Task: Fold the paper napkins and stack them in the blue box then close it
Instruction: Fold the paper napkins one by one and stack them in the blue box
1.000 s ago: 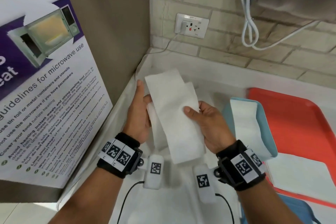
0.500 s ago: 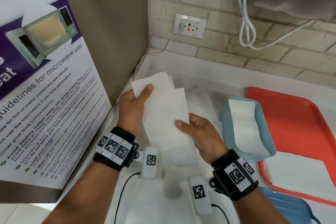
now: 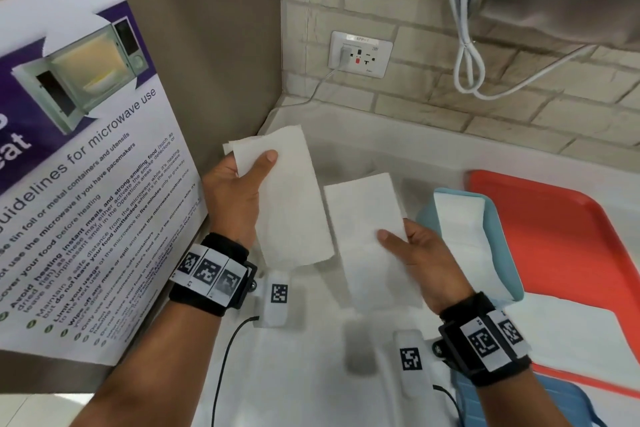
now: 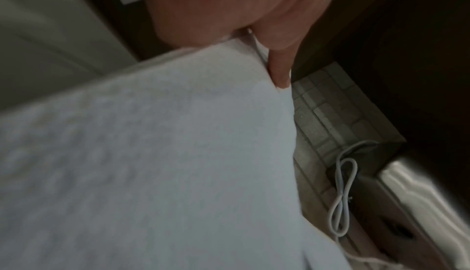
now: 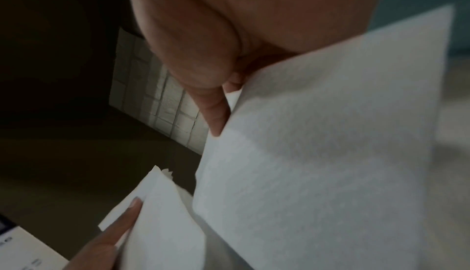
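The left hand pinches a long, soft white paper napkin, its thumb pressed flat on the upper corner, where two ragged layers show. The right hand pinches a second napkin, a neat folded rectangle with a faint dimpled texture, thumb on top and fingers beneath. The two strips hang side by side, apart, above a white cloth-covered counter. Just right of the right hand stands the blue box, a rounded pale-blue plastic tub with folded white napkins inside, its rim uncovered. It rests at the edge of a smooth orange tray, which also carries a flat stack of white paper. A glossy microwave poster leans on the left.
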The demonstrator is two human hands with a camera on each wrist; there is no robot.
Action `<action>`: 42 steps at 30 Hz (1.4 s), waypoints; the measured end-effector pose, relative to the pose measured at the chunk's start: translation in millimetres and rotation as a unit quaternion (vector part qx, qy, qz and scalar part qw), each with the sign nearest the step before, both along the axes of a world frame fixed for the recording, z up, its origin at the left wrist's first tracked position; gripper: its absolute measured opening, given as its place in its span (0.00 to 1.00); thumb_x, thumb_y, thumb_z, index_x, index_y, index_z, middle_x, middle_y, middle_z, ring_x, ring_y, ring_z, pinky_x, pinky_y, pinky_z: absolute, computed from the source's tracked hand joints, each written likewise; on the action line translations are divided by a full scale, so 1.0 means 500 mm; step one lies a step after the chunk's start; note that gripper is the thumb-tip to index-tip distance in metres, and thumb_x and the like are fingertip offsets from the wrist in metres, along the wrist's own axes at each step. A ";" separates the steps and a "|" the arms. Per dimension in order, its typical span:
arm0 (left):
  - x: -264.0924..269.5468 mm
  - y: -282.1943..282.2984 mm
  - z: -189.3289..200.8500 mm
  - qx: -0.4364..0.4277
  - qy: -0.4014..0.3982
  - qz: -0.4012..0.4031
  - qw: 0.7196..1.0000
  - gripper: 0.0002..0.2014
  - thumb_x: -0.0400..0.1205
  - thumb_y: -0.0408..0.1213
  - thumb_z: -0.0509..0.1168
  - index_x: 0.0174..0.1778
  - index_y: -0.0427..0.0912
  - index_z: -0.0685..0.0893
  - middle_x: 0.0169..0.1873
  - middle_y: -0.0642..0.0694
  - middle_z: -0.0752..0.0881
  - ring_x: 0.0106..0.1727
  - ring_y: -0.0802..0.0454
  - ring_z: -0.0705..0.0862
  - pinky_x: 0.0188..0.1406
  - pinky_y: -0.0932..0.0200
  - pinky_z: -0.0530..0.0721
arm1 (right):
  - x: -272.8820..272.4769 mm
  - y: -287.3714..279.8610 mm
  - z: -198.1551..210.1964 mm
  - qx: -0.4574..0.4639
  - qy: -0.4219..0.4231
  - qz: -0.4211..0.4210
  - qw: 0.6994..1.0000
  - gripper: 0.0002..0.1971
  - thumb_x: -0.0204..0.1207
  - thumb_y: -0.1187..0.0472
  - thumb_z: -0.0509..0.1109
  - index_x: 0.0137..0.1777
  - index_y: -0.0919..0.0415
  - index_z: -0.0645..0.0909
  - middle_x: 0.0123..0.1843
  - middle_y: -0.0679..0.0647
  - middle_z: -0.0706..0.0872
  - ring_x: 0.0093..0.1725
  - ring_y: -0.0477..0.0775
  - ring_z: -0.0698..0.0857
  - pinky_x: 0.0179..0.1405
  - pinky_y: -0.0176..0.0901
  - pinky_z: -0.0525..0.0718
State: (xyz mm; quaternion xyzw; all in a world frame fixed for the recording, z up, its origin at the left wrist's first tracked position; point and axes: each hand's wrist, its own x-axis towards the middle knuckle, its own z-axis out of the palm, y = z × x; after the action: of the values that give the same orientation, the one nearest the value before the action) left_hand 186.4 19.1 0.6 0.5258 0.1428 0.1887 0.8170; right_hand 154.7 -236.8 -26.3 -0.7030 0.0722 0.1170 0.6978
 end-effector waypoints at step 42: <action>-0.032 -0.067 -0.023 0.091 0.030 -0.158 0.983 0.22 0.79 0.47 0.77 0.68 0.49 0.82 0.63 0.43 0.89 0.65 0.46 0.89 0.62 0.45 0.88 | 0.003 0.139 0.004 -0.036 -0.074 -0.029 0.996 0.14 0.73 0.52 0.82 0.49 0.61 0.85 0.47 0.57 0.92 0.48 0.62 0.91 0.50 0.58 0.88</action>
State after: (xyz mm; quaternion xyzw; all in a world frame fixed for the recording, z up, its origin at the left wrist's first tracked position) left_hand 170.2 -14.6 -11.0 0.6197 0.0646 0.0532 0.7803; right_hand 156.2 -167.2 -24.5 -0.7320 0.0447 0.0417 0.6785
